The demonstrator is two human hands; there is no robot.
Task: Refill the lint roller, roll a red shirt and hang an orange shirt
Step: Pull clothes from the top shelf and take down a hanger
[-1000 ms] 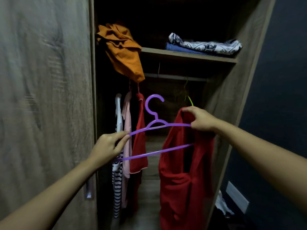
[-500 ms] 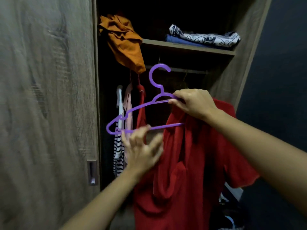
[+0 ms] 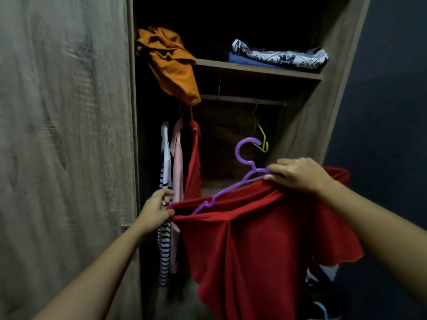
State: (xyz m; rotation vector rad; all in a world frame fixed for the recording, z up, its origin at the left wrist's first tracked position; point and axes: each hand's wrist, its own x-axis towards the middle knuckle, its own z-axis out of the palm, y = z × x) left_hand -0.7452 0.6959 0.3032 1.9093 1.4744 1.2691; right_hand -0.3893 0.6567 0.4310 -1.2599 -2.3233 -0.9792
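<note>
A red shirt (image 3: 261,245) hangs in front of me on a purple hanger (image 3: 245,172), whose hook points up. My right hand (image 3: 298,176) grips the hanger's top bar together with the shirt's collar edge. My left hand (image 3: 157,210) pinches the shirt's left edge, stretching the fabric sideways. The hanger's left arm sticks out above the stretched fabric. An orange shirt (image 3: 172,63) lies crumpled on the wardrobe shelf (image 3: 258,70) at the upper left, draping over its edge.
The open wardrobe has a rail (image 3: 242,99) with a striped, a pink and a red garment (image 3: 178,181) at the left and a green hanger (image 3: 262,139) at the right. Folded patterned cloths (image 3: 279,56) lie on the shelf. The wardrobe door (image 3: 64,146) stands at my left.
The hanger with the red shirt dropped lower and to the right. My left hand moved left and took hold of the shirt's edge, spreading the fabric wide.
</note>
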